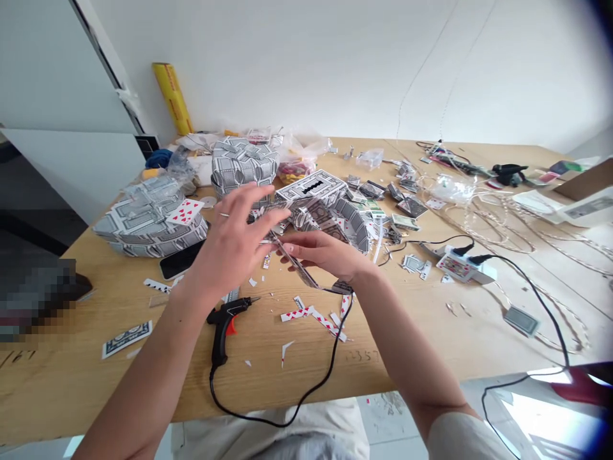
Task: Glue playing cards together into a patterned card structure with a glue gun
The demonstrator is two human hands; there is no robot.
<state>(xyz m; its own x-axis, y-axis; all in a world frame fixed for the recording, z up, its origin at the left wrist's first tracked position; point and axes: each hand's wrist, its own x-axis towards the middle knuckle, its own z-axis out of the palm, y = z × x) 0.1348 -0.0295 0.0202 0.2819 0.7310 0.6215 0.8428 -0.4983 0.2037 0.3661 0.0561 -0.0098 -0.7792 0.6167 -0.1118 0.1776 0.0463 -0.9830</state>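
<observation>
My right hand pinches a narrow strip of folded playing cards between thumb and fingers, above the middle of the table. The strip slants down to the right and passes partly behind my wrist. My left hand hovers over the strip's upper end with its fingers apart; whether a fingertip touches it I cannot tell. Just behind both hands stands a curved piece woven from folded cards, with a patterned card box beside it. A black glue gun lies on the table below my left hand.
Woven card shapes stand at the left and back. A phone lies by my left wrist. Card scraps are scattered in front. The gun's black cord loops near the front edge. A power strip and white cords lie right.
</observation>
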